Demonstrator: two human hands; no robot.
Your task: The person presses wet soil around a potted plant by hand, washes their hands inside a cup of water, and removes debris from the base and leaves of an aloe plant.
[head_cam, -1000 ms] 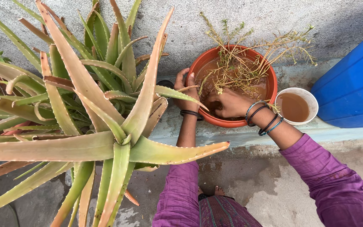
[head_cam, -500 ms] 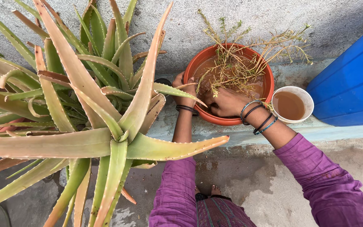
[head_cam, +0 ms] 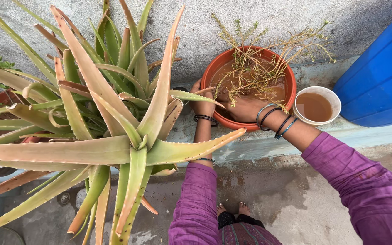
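Observation:
An orange round pot (head_cam: 290, 88) stands on a concrete ledge against the wall, full of muddy brown water with a thin, straggly plant (head_cam: 259, 68) in it. My left hand (head_cam: 203, 103) grips the pot's left rim. My right hand (head_cam: 245, 108) reaches inside the pot at its near side, fingers down in the wet soil by the plant's base; what they hold is hidden. Both wrists wear dark bangles, and the sleeves are purple.
A small white cup (head_cam: 317, 105) of brown water sits just right of the pot. A blue barrel (head_cam: 377, 77) stands at the far right. A large spiky aloe plant (head_cam: 114, 118) spreads over the left half, one leaf crossing my left forearm. My bare feet (head_cam: 232, 211) show below on the concrete floor.
The view has shifted slightly; both hands stay at the pot, with the right hand moved a little deeper toward the plant's base.

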